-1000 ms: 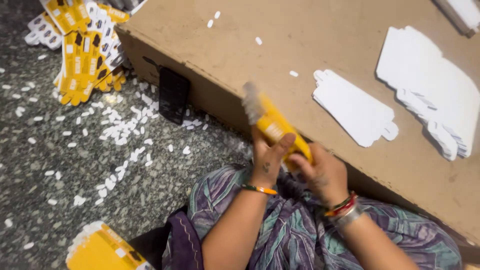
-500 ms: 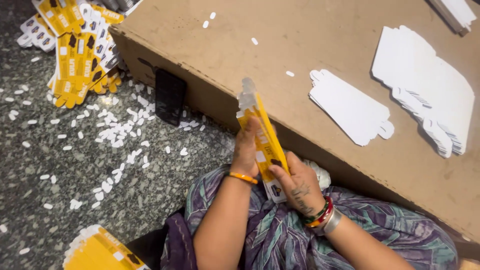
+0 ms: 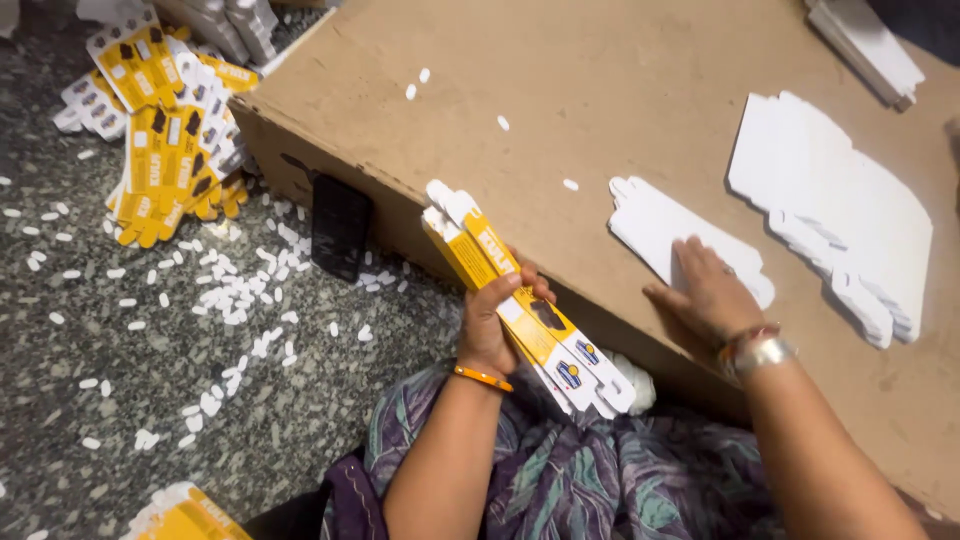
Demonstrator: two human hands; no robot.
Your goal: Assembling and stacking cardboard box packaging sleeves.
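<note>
At the near edge of the brown cardboard tabletop (image 3: 620, 60), I am watching the left hand (image 3: 492, 325) clamping a thin stack of flat yellow-and-white die-cut carton blanks (image 3: 525, 315), fingers curled over the upper edge and thumb behind. The stack is hanging over the lap, slanting from about ten o'clock down to four o'clock, its rounded white tabs pointing up at the ten o'clock end. I judge it light and fairly stiff along its length but springy, with glossy printed faces that could slide over one another, so the middle, where the hand is gripping now, looks like the surest hold; the tabbed ends would bend easily.

At about three o'clock from it, the right hand (image 3: 708, 290) is lying spread and flat, palm down, pressing on a small pile of plain white blanks (image 3: 655, 222) with scalloped edges. Farther toward two o'clock a larger fanned white pile (image 3: 850, 200) is resting on the tabletop, well apart.

At ten o'clock, on the speckled grey stone floor (image 3: 120, 400), a heap of yellow printed blanks (image 3: 165, 140) is lying among scattered white punched-out chips (image 3: 225, 300). A dark flat phone-like slab (image 3: 340, 225) is leaning against the tabletop's side.
</note>
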